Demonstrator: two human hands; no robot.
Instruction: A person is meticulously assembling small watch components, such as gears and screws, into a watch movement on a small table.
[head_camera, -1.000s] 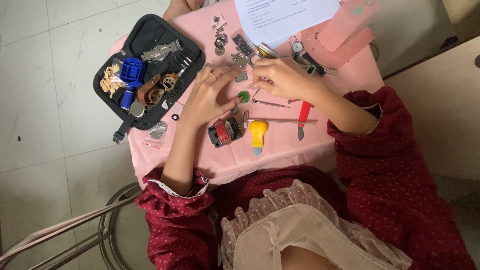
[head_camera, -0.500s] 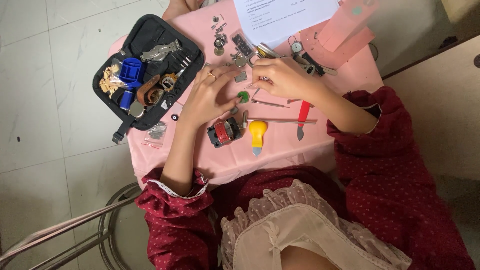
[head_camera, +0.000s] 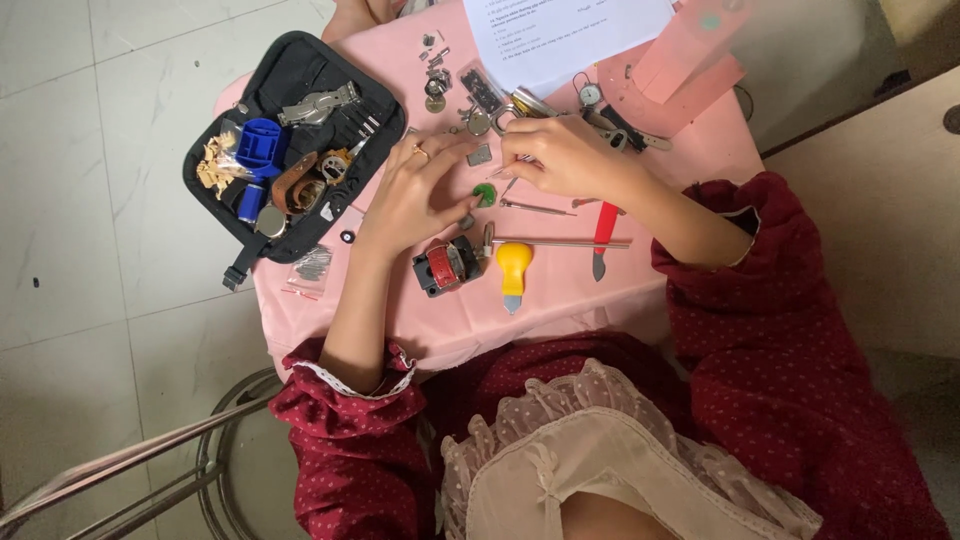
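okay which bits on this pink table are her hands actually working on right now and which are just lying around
In hand:
left hand touching the small green round piece
right hand just above the same piece

Lying about:
yellow-handled tool
red-handled tool
red and black holder block
black tool case
paper sheet

A person in a dark red dress with small pale dots, white lace-trimmed cuffs pushed up the forearms, a cream ruffled bib, and a ring (head_camera: 421, 152) on one finger.
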